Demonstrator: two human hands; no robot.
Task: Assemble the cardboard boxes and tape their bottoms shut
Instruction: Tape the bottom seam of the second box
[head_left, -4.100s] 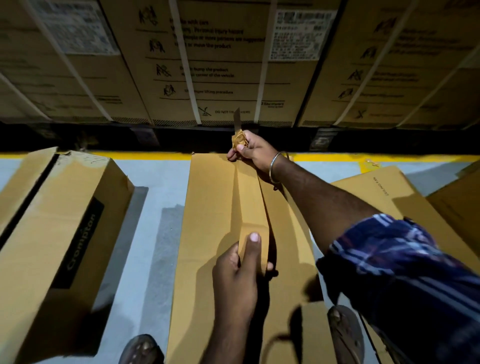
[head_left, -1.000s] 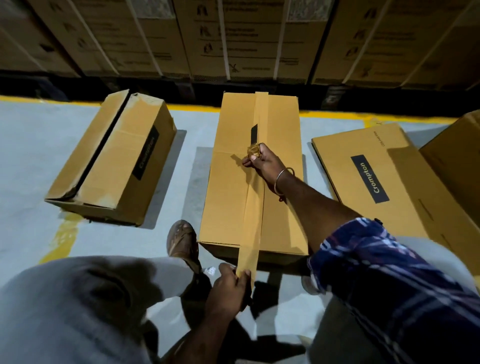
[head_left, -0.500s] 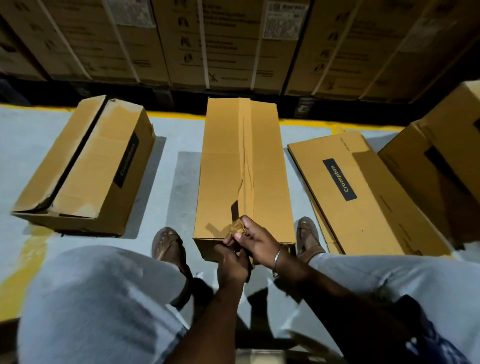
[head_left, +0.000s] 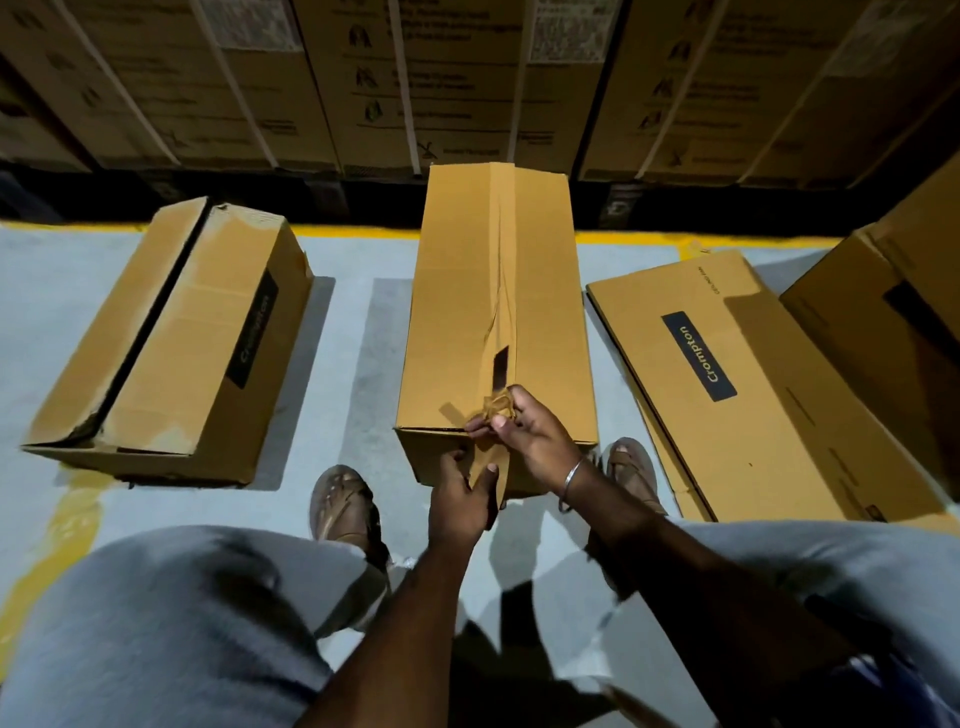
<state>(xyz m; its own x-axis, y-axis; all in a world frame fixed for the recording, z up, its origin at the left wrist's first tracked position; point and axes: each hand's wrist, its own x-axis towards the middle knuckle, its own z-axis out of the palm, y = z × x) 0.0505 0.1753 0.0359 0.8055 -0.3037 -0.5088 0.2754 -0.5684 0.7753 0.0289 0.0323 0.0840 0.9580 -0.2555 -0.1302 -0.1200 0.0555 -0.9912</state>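
A long cardboard box (head_left: 457, 312) lies on the floor in front of me, its seam covered by a strip of brown tape (head_left: 505, 291) with a dark gap near the close end. My right hand (head_left: 524, 431) grips a small knife wrapped in crumpled tape (head_left: 497, 405) at the box's near top edge. My left hand (head_left: 462, 499) presses the tape's end down against the box's near end face, thumb and fingers spread on either side of the strip.
An assembled box (head_left: 171, 343) with an open seam lies to the left. A flattened Crompton box (head_left: 737, 384) lies to the right, another box (head_left: 893, 291) beyond it. Stacked strapped cartons (head_left: 467, 78) form a wall behind a yellow floor line (head_left: 649, 239). My sandalled feet (head_left: 343, 499) flank the box.
The right hand came back along the taped seam from mid-box to the near edge. The left hand moved from holding the loose tape end to pressing it on the end face.
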